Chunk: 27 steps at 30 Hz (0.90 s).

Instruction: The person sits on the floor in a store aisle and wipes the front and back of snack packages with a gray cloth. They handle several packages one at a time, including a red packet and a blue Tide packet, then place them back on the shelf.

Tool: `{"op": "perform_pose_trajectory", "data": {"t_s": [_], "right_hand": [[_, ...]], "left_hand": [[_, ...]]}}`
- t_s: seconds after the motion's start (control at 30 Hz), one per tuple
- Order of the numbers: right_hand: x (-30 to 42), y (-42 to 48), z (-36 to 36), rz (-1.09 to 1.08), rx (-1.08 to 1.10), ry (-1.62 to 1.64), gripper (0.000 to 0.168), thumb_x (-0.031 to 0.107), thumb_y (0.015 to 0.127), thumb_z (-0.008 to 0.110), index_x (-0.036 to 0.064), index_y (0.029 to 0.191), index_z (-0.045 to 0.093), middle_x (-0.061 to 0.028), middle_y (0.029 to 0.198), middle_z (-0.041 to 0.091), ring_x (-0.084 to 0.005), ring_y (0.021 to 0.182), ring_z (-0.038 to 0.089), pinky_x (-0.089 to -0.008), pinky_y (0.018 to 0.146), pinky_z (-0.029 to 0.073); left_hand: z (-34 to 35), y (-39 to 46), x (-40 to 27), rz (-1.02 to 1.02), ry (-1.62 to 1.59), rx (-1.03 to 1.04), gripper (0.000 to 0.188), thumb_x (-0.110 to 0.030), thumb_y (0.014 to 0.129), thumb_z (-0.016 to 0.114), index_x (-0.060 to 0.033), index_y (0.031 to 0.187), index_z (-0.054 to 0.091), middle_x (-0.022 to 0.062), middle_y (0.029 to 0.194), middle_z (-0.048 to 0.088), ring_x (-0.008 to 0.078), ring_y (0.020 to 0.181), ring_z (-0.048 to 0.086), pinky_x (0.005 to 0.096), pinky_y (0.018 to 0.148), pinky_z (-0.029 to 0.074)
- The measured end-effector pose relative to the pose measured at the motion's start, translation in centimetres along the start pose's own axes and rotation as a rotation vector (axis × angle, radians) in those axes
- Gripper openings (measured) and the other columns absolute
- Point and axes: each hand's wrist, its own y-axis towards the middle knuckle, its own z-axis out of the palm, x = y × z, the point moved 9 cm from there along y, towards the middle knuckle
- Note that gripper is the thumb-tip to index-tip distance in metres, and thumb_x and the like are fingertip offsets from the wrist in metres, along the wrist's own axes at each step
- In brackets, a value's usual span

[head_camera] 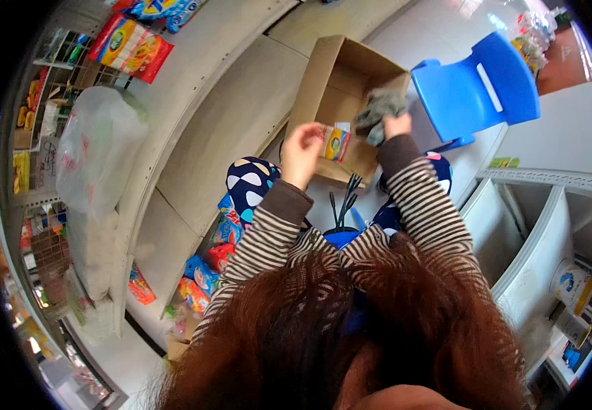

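My left hand point(301, 154) is over the near left side of an open cardboard box point(303, 92). Its thumb and fingertips are at the left edge of a small red and yellow food packet point(336, 143) and appear to pinch it; the fingers cover part of it. A crumpled grey cloth point(380, 108) is bunched in my right hand point(397, 125), over the right part of the box. Cloth and right fingers are blurred. Inside the box, behind the packet, shows a small white label point(342, 126).
A blue plastic chair point(460, 97) stands right of the box. Along the left run pale shelves point(224, 113) with a red and yellow food packet point(132, 48) and a translucent plastic bag point(98, 148). Colourful packets point(201, 277) lie lower left. A white shelf unit point(537, 246) is at right.
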Motion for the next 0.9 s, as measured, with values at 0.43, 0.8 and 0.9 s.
{"op": "perform_pose_trajectory", "data": {"t_s": [0.43, 0.8, 0.9], "right_hand": [[4.6, 5.9, -0.3, 0.169, 0.011, 0.647, 0.026, -0.008, 0.069, 0.05, -0.006, 0.094, 0.058, -0.0106, 0.088, 0.062, -0.0202, 0.079, 0.06, -0.03, 0.072, 0.047], [7.8, 5.1, -2.6, 0.128, 0.169, 0.706, 0.032, -0.004, 0.075, 0.044, -0.004, 0.106, 0.053, -0.0105, 0.108, 0.056, -0.0189, 0.095, 0.055, -0.0286, 0.079, 0.044], [7.9, 4.8, -3.0, 0.207, 0.099, 0.699, 0.034, -0.003, 0.074, 0.045, -0.003, 0.108, 0.052, -0.0101, 0.107, 0.056, -0.0193, 0.096, 0.055, -0.0288, 0.08, 0.044]], "left_hand": [[9.2, 7.3, 26.1, -0.38, 1.434, 0.715, 0.04, -0.019, 0.072, 0.062, -0.0074, 0.11, 0.055, 0.0188, 0.106, 0.057, 0.0304, 0.098, 0.055, 0.0367, 0.085, 0.044], [6.2, 14.5, 30.8, -0.355, 1.884, 0.579, 0.049, -0.027, 0.084, 0.046, -0.0141, 0.13, 0.036, 0.0099, 0.135, 0.035, 0.0278, 0.13, 0.019, 0.0497, 0.105, 0.005], [5.6, 15.4, 33.1, -0.523, 1.924, 0.635, 0.049, -0.029, 0.084, 0.046, -0.0138, 0.13, 0.037, 0.0083, 0.133, 0.038, 0.0263, 0.128, 0.024, 0.0489, 0.105, 0.007]]}}
